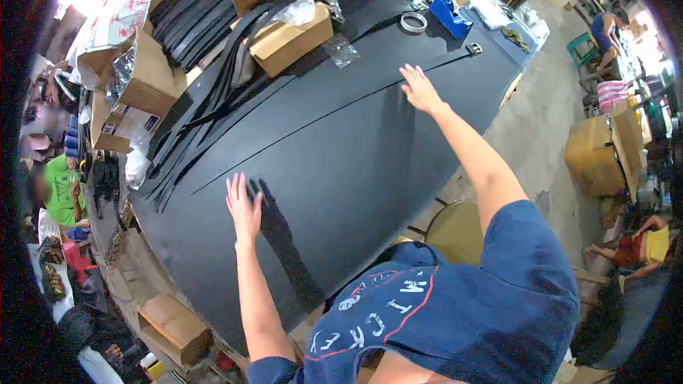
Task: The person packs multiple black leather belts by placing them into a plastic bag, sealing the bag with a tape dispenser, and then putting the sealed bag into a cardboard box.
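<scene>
A thin black belt (327, 115) runs in a nearly straight line across the dark table. Its metal buckle (474, 49) is at the far right end; small holes show near the left end. My left hand (244, 208) is over the table just below that left end, fingers extended and palm down, its shadow falling to the right. Close to the belt's buckle side, my right hand (421, 91) has its fingers stretched out, fingertips overlapping the belt's line. Nothing shows in either hand.
Several black straps (203, 110) lie bunched at the table's left. Behind are a cardboard box (292, 43), a tape roll (413, 23) and a blue tape dispenser (449, 18). A large open carton (146, 75) stands at the far left. A stool (455, 233) is below the table edge; people sit on both sides.
</scene>
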